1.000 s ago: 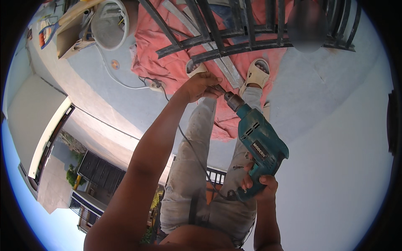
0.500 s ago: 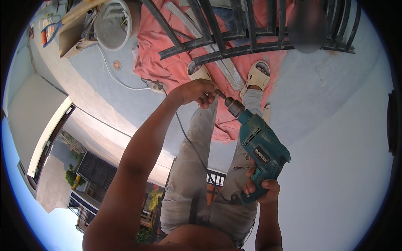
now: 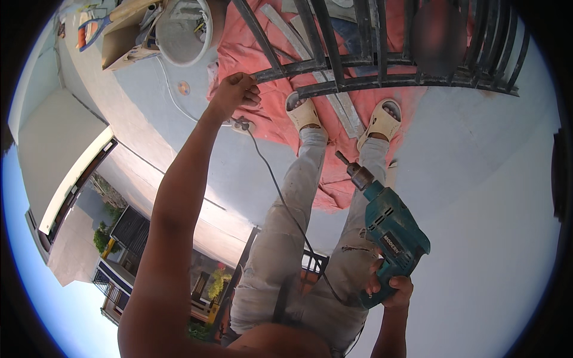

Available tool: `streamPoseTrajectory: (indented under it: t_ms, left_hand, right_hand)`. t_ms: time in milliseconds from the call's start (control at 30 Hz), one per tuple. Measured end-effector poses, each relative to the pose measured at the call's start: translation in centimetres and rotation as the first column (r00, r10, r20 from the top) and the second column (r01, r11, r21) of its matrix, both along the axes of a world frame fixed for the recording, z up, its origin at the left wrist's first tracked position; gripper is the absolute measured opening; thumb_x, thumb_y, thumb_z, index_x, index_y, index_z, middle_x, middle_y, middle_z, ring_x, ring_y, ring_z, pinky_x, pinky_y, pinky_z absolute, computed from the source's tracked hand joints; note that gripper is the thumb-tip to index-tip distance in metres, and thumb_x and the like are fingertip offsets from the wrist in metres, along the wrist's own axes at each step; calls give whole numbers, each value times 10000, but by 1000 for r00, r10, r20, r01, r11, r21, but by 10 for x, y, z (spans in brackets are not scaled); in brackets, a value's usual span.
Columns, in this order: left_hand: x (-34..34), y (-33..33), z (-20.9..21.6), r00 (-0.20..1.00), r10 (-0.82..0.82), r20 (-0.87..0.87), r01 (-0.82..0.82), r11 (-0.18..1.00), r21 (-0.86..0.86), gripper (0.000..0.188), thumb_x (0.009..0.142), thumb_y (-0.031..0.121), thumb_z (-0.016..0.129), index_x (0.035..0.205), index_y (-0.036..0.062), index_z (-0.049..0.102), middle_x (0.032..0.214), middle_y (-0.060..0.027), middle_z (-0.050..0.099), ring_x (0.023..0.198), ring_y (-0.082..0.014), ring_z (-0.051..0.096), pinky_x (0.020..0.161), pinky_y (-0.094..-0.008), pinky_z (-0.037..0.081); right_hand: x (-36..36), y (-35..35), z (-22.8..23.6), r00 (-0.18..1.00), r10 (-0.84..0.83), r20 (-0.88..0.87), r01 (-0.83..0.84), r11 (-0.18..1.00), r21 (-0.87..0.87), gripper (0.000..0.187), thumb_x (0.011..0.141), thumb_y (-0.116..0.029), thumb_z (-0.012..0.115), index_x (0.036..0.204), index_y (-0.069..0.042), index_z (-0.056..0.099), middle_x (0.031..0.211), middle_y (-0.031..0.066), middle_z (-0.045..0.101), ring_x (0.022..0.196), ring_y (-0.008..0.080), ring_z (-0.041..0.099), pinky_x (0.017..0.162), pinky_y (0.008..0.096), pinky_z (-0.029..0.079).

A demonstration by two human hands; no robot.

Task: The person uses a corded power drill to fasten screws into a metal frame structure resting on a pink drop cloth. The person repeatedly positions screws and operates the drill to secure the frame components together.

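Observation:
In my right hand is a teal corded power drill, its handle wrapped by my fingers. The drill's chuck points up and to the left, with a short dark bit in it. My left hand reaches out to the left end of a black metal grille. Its fingers are curled at the end of the rail, which they partly cover. The grille's bars run away from me over a red cloth. From the drill, a dark cord crosses in front of my legs to a socket block.
Flat metal strips lie on the cloth between my sandals. At the far left stand a grey bucket, a cardboard box and a handsaw. A white cable runs along the floor.
My left hand has left the drill bit and moved up and left to the grille's end. The drill, still in my right hand, sits slightly lower and further right. The view has shifted slightly.

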State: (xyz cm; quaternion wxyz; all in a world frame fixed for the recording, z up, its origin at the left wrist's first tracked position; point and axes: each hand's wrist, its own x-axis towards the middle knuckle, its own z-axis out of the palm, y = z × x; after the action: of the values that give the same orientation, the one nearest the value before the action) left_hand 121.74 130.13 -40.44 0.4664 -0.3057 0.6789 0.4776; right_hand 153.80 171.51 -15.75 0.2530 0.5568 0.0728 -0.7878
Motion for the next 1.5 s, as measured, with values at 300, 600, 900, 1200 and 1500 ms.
streamPoseTrajectory:
  t_ms: [300,600,900,1200,1500]
  left_hand:
    - [-3,-45,32,984,87,-155,-116,976,-184,395,1001,381,627,1079,-5,641,936,-75,692,802,-143,672,750,-285,577]
    - [125,244,33,847,162,506,-327,909,257,603,927,571,636,1191,29,618,1016,-81,672,922,-204,669,861,-350,545]
    - [75,277,-41,788,464,405,-576,786,222,284,940,344,580,1032,78,618,849,-74,658,742,-211,666,728,-360,569]
    - [70,267,-84,827,425,368,-524,819,232,348,915,407,583,1003,77,653,872,-70,666,770,-208,656,775,-373,545]
    - [74,260,-89,790,438,429,-589,736,333,379,928,413,589,1022,48,631,864,-103,672,746,-244,677,751,-385,576]
  right_hand:
    - [-12,-12,-7,1000,-7,-17,8,997,71,720,721,-144,664,1376,51,437,1137,205,642,677,259,662,623,442,574]
    - [-49,-60,-70,929,370,-15,-300,775,556,447,780,14,677,1217,51,590,1007,112,677,747,143,640,668,296,523]
    - [-74,-60,-188,723,687,69,-464,410,785,334,782,-63,701,1086,24,595,835,99,681,743,165,642,695,326,519]
    - [-85,-68,-220,693,719,46,-417,349,839,366,762,-66,671,1112,9,594,865,151,694,777,276,690,743,354,533]
    - [-88,-68,-224,669,742,35,-326,250,912,519,754,-47,674,1262,-7,575,962,181,720,918,349,730,807,379,550]
